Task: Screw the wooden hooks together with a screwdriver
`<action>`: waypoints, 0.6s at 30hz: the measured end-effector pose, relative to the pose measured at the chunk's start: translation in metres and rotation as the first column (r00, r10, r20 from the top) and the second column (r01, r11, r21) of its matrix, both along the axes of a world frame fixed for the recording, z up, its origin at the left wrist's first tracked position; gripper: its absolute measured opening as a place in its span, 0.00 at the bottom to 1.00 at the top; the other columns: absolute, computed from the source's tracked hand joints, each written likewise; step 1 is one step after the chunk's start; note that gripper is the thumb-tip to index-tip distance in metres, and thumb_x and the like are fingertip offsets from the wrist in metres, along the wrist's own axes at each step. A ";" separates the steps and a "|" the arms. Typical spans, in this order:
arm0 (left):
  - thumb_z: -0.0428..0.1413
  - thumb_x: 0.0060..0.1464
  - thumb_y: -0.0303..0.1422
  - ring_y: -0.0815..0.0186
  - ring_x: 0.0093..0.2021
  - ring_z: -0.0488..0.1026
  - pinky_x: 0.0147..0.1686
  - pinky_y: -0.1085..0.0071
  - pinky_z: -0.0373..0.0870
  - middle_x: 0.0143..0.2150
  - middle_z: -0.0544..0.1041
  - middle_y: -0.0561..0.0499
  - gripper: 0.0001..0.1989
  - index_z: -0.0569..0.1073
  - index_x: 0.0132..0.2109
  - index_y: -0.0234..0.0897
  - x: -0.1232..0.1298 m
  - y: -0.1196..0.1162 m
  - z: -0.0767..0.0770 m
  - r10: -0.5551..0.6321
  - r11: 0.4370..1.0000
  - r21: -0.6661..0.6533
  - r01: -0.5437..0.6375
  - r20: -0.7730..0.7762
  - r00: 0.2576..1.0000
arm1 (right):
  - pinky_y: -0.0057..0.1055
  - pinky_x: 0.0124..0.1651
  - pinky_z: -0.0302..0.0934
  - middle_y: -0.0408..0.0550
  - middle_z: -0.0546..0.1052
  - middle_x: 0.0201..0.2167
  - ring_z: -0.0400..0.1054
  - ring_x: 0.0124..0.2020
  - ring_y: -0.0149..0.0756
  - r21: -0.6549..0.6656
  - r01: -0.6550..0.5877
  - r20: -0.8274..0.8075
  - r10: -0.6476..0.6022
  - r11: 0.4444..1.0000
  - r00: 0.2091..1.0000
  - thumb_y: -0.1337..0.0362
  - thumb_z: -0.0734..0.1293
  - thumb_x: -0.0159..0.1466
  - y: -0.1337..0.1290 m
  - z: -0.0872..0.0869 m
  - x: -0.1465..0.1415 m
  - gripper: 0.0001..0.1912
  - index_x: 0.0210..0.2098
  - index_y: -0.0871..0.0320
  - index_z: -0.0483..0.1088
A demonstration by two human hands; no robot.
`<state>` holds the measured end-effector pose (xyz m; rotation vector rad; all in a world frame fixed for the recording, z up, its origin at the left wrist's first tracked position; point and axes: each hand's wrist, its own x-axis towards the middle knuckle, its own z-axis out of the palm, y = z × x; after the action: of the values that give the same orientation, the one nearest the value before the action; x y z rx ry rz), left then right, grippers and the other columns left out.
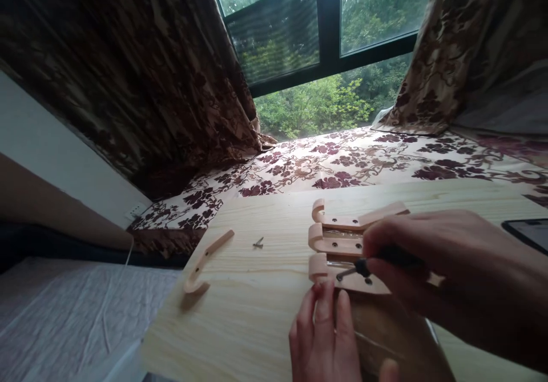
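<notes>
My right hand (411, 256) is closed around a dark screwdriver (362, 266), its tip at a screw in the nearest wooden hook (355, 281). My left hand (327, 330) lies with fingers spread, its fingertips touching the curled end of that hook. Behind it are a middle wooden hook (342, 246) and a far wooden hook (342, 222), both with dark screws. The three hooks lie on a brown, plastic-wrapped piece (381, 336). Another wooden hook (208, 256) lies apart at the left, with a few small screws (258, 244) between it and the others.
The pale wooden board (240, 325) carries these parts. A phone (526, 233) lies at its right edge. Beyond are a floral cloth (329, 162), patterned curtains (171, 73) and a window (329, 28). A quilted surface (85, 308) sits lower left.
</notes>
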<state>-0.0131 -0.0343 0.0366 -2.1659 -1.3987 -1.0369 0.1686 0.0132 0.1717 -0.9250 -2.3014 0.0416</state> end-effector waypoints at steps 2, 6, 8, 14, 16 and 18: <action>0.50 0.59 0.47 0.52 0.57 0.69 0.51 0.58 0.68 0.57 0.75 0.43 0.27 0.69 0.58 0.35 0.005 0.002 -0.003 0.012 1.000 0.018 -0.013 0.039 0.999 | 0.24 0.20 0.48 0.35 0.65 0.19 0.55 0.17 0.24 0.004 -0.041 0.013 0.041 0.999 0.999 0.68 0.60 0.67 0.004 0.009 -0.011 0.07 0.31 0.55 0.61; 0.51 0.58 0.44 0.52 0.54 0.70 0.48 0.57 0.69 0.56 0.75 0.44 0.27 0.69 0.59 0.34 0.012 0.002 -0.008 0.041 0.999 0.019 -0.041 0.043 0.998 | 0.26 0.20 0.45 0.35 0.64 0.18 0.54 0.16 0.25 0.059 -0.015 0.078 0.010 0.998 0.997 0.71 0.61 0.63 0.006 0.010 -0.016 0.08 0.28 0.56 0.60; 0.52 0.57 0.42 0.52 0.52 0.71 0.46 0.58 0.70 0.57 0.75 0.46 0.26 0.69 0.59 0.36 0.014 0.003 -0.007 0.053 0.999 0.003 -0.053 0.029 0.998 | 0.27 0.20 0.45 0.35 0.64 0.17 0.54 0.16 0.25 0.083 0.000 0.104 -0.008 0.997 0.995 0.70 0.61 0.63 0.006 0.009 -0.017 0.09 0.27 0.55 0.59; 0.55 0.55 0.38 0.50 0.51 0.69 0.46 0.55 0.69 0.59 0.72 0.43 0.24 0.71 0.57 0.35 0.019 0.007 0.002 0.043 0.995 -0.090 -0.033 0.107 0.993 | 0.27 0.20 0.43 0.35 0.63 0.16 0.53 0.15 0.26 0.106 0.009 0.107 -0.020 0.994 0.994 0.71 0.60 0.63 0.007 0.008 -0.017 0.09 0.27 0.55 0.58; 0.55 0.55 0.38 0.51 0.51 0.69 0.46 0.55 0.69 0.59 0.72 0.43 0.24 0.71 0.58 0.35 0.020 0.007 0.003 0.028 0.995 -0.098 -0.017 0.119 0.993 | 0.27 0.20 0.44 0.35 0.63 0.16 0.54 0.15 0.26 0.088 0.008 0.092 -0.016 0.996 0.996 0.71 0.60 0.63 0.008 0.006 -0.016 0.09 0.27 0.55 0.58; 0.55 0.55 0.38 0.51 0.51 0.68 0.46 0.55 0.68 0.60 0.71 0.44 0.24 0.71 0.57 0.35 0.020 0.007 0.002 0.018 0.995 -0.099 -0.005 0.132 0.991 | 0.27 0.20 0.46 0.35 0.64 0.17 0.55 0.15 0.26 0.068 0.011 0.081 -0.017 0.998 0.997 0.70 0.60 0.63 0.009 0.004 -0.016 0.09 0.27 0.55 0.59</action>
<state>0.0067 -0.0273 0.0385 -2.1903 -1.5503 -1.1497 0.1526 0.0221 0.1758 -0.9239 -2.3557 -0.0803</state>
